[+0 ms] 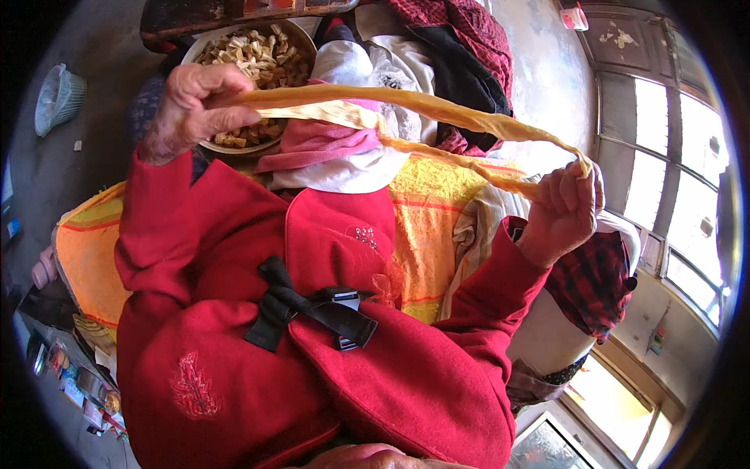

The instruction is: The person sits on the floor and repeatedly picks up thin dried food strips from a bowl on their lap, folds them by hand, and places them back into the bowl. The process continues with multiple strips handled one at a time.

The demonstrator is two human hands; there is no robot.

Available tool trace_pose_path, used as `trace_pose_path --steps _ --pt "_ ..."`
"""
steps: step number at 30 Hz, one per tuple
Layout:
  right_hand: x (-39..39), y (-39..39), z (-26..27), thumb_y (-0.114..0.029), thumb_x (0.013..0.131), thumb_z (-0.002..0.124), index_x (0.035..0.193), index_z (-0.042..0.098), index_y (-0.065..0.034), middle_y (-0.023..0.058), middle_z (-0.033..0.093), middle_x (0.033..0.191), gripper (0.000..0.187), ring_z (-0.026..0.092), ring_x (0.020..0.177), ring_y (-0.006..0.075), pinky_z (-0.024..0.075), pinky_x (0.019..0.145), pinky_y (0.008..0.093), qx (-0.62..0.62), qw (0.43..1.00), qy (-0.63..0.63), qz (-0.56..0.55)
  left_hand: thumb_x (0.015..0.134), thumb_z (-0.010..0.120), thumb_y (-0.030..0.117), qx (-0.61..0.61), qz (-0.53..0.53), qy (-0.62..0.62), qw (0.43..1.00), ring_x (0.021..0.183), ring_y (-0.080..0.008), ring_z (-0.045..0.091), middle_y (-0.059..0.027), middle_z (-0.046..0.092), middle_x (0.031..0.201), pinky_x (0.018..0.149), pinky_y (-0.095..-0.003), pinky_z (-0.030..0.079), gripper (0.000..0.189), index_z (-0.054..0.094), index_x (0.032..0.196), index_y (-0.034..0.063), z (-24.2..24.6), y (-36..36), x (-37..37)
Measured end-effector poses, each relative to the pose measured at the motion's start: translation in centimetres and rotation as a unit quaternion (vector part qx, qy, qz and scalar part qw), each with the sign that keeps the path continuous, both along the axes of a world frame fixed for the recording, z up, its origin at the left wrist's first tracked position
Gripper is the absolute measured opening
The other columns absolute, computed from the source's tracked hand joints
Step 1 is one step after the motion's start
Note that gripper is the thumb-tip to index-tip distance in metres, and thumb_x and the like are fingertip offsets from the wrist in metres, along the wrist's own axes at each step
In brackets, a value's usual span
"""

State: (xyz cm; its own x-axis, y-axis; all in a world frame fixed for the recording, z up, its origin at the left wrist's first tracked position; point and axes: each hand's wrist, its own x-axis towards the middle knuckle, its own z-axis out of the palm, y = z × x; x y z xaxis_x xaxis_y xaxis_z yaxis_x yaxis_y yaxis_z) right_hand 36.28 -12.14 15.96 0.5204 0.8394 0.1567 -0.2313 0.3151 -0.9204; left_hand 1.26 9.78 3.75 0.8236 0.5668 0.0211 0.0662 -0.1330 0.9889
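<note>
A long tan strip of thin, soft material (422, 102), perhaps cloth or dried husk, stretches between my raised hands. My left hand (202, 108) pinches one end, where two strands meet, between thumb and fingers. Closed in a fist, my right hand (565, 202) grips the other end, with the upper strand looped over the fingers. The lower strand hangs slightly slack. Behind my left hand stands a round pale basin (307, 44) filled with short tan folded pieces (258, 55). Pink cloth (328, 143) and white cloth (369, 170) lie over my lap below the strip.
A dark wooden board or stool (193, 20) stands beyond the basin. A yellow and orange towel (428, 234) covers the seat. Dark and red checked clothes (474, 53) are heaped ahead, plaid cloth (592, 281) at right. A pale plastic basket (61, 97) stands on the floor at left.
</note>
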Motion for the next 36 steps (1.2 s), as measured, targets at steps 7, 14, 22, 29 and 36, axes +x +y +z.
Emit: trace_pose_path --steps 7,14,22,29,36 --pt "2.7 -0.5 -2.0 -0.004 0.092 0.045 0.087 0.052 0.0033 -0.004 0.033 0.058 0.011 0.026 0.045 0.0028 0.0195 0.04 0.0206 0.026 0.998 0.021 -0.053 0.076 0.068 0.003 0.146 0.143 -0.04 0.978 0.074 -0.0068 0.054 -0.0001 0.059 0.081 0.065 -0.0206 0.042 0.021 0.062 0.097 0.0003 2.7 1.2 -7.5" --pt "-1.8 2.8 -9.2 -0.004 0.078 0.069 0.119 0.053 0.0002 0.016 0.059 0.111 0.045 0.056 0.106 0.028 0.0454 0.089 0.0357 -0.12 0.83 -0.543 0.031 0.082 0.063 0.009 0.163 0.013 0.06 0.985 0.061 -0.0111 0.056 -0.0068 0.061 0.072 0.056 -0.0243 0.042 0.013 0.064 0.091 0.0 3.4 -3.4 -5.0" --pt "-13.4 4.2 -12.0 -0.011 0.088 0.062 0.121 0.048 0.004 0.0142 0.064 0.087 0.039 0.065 0.08 0.022 0.0496 0.069 0.0309 -0.113 0.869 -0.345 0.335 0.075 0.067 0.002 0.077 -0.004 0.055 0.995 0.062 -0.0109 0.061 -0.0091 0.059 0.065 0.056 -0.0271 0.046 0.011 0.062 0.085 0.0006 -1.0 -8.6 4.0" --pt "-10.8 4.5 -11.8 -0.015 0.089 0.061 0.106 0.06 0.0009 0.0127 0.06 0.066 0.023 0.063 0.06 0.0211 0.0464 0.055 0.0312 -0.151 0.807 -0.422 0.384 0.081 0.069 0.009 -0.078 -0.039 0.084 0.993 0.077 -0.0039 0.053 0.0028 0.06 0.082 0.07 -0.0207 0.045 0.017 0.062 0.094 0.0004 -0.8 -5.8 -0.7" --pt "-12.0 5.3 -13.2 -0.019 0.086 0.062 0.109 0.057 -0.0016 0.0162 0.062 0.075 0.029 0.063 0.067 0.0298 0.0481 0.059 0.0378 -0.097 0.754 -0.543 0.357 0.087 0.064 0.015 0.045 -0.046 0.131 0.989 0.066 -0.0082 0.053 -0.0069 0.059 0.071 0.06 -0.0252 0.045 0.016 0.063 0.093 -0.0003 -3.3 -8.3 2.0"
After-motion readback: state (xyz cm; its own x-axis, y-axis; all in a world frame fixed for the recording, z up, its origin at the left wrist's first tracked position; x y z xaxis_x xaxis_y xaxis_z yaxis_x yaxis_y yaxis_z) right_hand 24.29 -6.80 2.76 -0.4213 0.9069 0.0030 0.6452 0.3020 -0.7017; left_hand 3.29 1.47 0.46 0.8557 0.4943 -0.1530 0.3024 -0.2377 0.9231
